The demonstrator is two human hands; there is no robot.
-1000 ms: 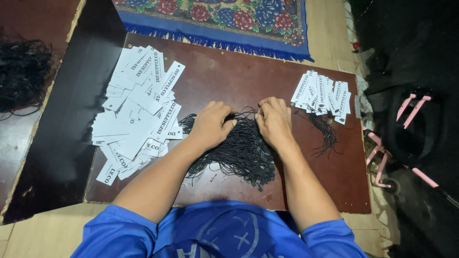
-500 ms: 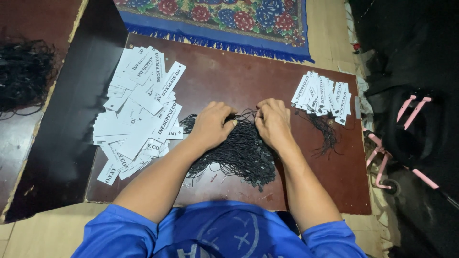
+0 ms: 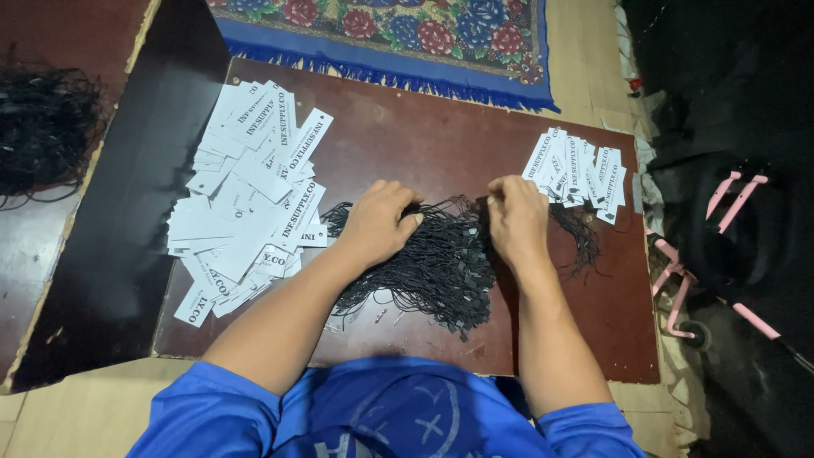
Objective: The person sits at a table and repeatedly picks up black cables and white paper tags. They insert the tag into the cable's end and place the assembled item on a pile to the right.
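A tangled heap of thin black strings (image 3: 432,267) lies in the middle of a dark brown board (image 3: 407,136). My left hand (image 3: 380,220) rests on the heap's left side, fingers curled and pinching strings. My right hand (image 3: 515,222) sits at the heap's right edge, fingers closed on a black string stretched between both hands. A big loose pile of white paper tags (image 3: 246,199) lies left of my left hand. A smaller fanned row of white tags (image 3: 577,170) with strings attached lies just beyond my right hand.
A floral rug with blue fringe (image 3: 398,34) lies beyond the board. Another bundle of black strings (image 3: 42,127) sits on a board at far left. A black panel (image 3: 127,212) borders the tag pile. Dark bags and pink straps (image 3: 721,220) crowd the right.
My right hand has shifted slightly to the right, away from my left hand, drawing a string out of the heap. The tag piles have not moved.
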